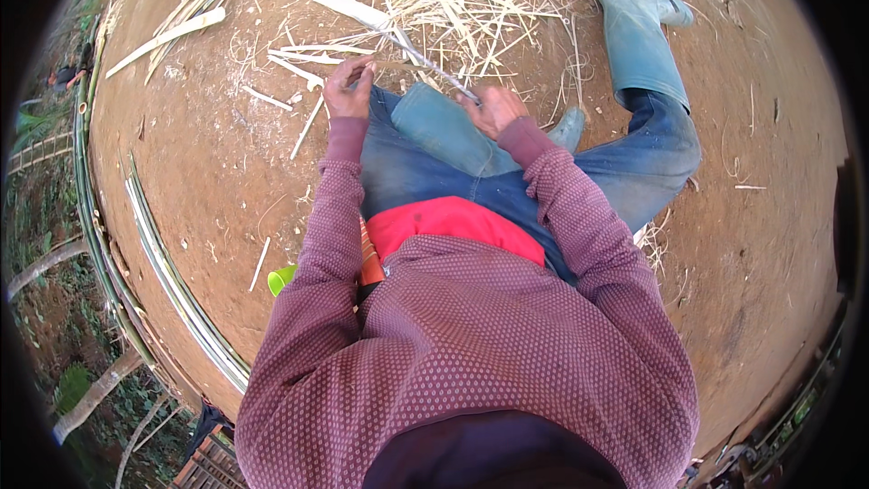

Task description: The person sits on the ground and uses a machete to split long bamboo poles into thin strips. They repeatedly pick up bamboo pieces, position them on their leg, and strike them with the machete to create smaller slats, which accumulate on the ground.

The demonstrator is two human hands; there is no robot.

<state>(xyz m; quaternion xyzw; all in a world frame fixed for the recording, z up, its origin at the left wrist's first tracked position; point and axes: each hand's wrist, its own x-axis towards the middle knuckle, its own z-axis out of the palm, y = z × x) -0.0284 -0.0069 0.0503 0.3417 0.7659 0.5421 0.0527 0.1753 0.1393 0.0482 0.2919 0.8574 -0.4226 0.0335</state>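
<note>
My right hand [496, 111] is closed around the handle of a knife [433, 65], whose long narrow grey blade points away and to the left. My left hand [349, 87] pinches the end of a thin brownish bamboo strip [396, 65], which runs rightward to the blade. Whether the strip touches the blade I cannot tell. Both hands are above my legs, in blue jeans and blue-green rubber boots [644, 41]. Just beyond the blade a wide pale split piece of bamboo [348, 9] lies on the ground.
Many pale bamboo shavings [471, 4] are heaped on the brown dirt ahead. Long split strips [195, 4] lie at the far left, and more long strips [167, 263] at my left. A bamboo pole rail [83, 172] edges the ground. A lime-green cup-like object [281, 280] is by my left elbow.
</note>
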